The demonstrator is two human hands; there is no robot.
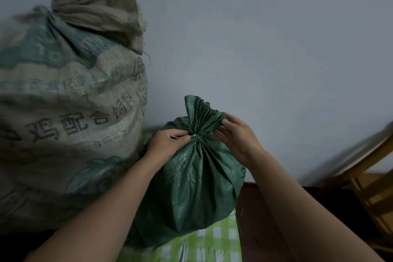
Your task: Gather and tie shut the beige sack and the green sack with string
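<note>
Tying stage, second sack. Green sack (197, 178) stands on green-checked cloth (214, 238), just beside beige sack (70, 112), whose neck looks already cinched shut. Left hand (168, 144) pinches white string (192, 135) at gathered green neck, fingers (180, 134) closed on it. Right hand (238, 134) touches fanned mouth above neck, fingers part-curled; whether it holds string, cannot tell. Judgement: knot under way on green sack. Next move calls for pulling string ends taut while keeping pleats bunched.
</note>
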